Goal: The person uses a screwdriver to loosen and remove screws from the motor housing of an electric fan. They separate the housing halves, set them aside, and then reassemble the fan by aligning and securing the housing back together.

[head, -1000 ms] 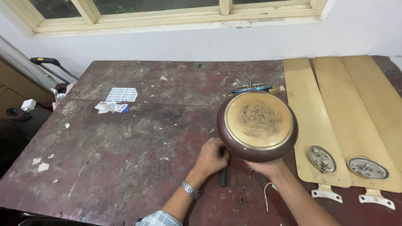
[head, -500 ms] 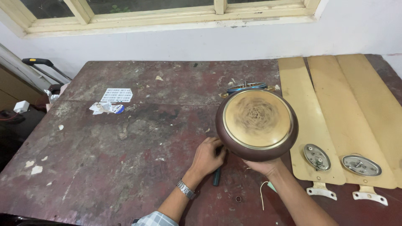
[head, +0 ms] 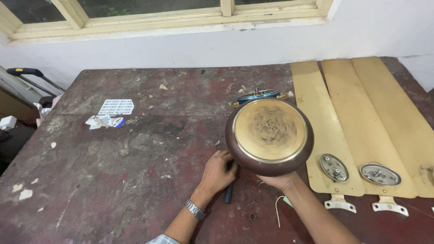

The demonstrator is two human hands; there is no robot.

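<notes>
Head view: near the bench's front edge, the right hand (head: 281, 180) props the tilted fan motor (head: 270, 135) from beneath while left hand (head: 218, 171) fingers curl at its rim, blades (head: 361, 122) detached alongside.

Left tabletop (head: 135, 180) open; fan blades (head: 361, 126) block right; papers (head: 108, 115) far-left.

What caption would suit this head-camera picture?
Two hands, left and right, tilt a brown fan motor on a worn table beside three blades.
</notes>
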